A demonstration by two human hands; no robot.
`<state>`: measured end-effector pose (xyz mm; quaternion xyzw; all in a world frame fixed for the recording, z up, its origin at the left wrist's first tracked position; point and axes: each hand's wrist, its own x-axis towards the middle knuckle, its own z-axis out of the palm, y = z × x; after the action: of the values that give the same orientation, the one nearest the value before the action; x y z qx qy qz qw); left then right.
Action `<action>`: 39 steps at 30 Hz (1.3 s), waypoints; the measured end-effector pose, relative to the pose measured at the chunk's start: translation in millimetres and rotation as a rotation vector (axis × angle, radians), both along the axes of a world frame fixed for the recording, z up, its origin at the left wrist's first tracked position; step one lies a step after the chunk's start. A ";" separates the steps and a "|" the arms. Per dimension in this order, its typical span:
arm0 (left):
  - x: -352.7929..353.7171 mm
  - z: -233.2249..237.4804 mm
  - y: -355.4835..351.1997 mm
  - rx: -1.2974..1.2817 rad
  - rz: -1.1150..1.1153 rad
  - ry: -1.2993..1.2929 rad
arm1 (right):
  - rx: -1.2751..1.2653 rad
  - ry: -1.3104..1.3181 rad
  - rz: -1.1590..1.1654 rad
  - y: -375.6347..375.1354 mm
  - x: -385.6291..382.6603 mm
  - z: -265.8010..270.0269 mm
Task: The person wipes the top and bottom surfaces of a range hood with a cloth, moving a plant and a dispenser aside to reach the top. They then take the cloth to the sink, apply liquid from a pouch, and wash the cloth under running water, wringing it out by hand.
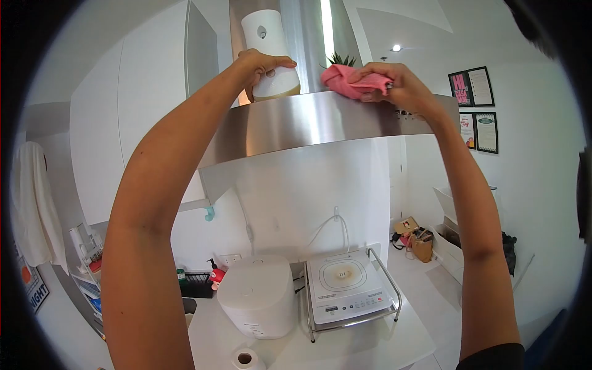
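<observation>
Both arms reach up to a stainless steel range hood (320,123). My left hand (259,66) is wrapped round a white automatic air freshener dispenser (271,43), which tilts slightly on or just over the hood's top ledge; whether its base touches cannot be made out. In my right hand (404,89) is a bunched pink cloth (345,81), held at the hood's upper front edge. Just behind the cloth, the spiky green leaves of a plant (341,60) stick up, its base hidden.
Below the hood, a white rice cooker (256,296) and an induction cooktop (348,283) on a metal rack stand on the white counter (394,345). A paper roll (248,359) is at the front. White cabinets (145,92) flank the hood's left; bags (421,243) lie on the floor at right.
</observation>
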<state>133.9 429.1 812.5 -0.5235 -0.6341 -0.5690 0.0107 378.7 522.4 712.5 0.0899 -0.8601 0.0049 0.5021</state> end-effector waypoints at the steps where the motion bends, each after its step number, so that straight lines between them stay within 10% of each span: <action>1: -1.3 -0.4 6.0 0.000 0.050 0.004 | -0.055 0.013 0.003 0.0 7.4 -3.3; 27: -11.8 -4.7 41.2 -0.223 0.041 0.280 | -0.214 0.106 0.003 29.9 37.0 0.2; 30: 15.6 -7.8 25.8 0.069 0.582 0.670 | -0.363 -0.042 -0.426 40.5 66.2 18.2; 33: 50.6 -15.3 19.1 0.743 0.341 0.821 | -0.350 -0.064 -0.684 26.5 69.3 24.3; 36: 99.2 -19.6 36.9 -0.214 0.074 0.474 | -0.310 -0.226 -0.691 48.6 60.0 40.8; 39: 93.8 -11.3 95.4 -0.375 0.055 0.411 | -0.183 -0.389 -0.661 83.5 41.3 60.5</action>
<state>227.7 524.6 801.2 -0.6033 -0.7269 -0.3231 0.0577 420.0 605.9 773.0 -0.2397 -0.9178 -0.0633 0.3102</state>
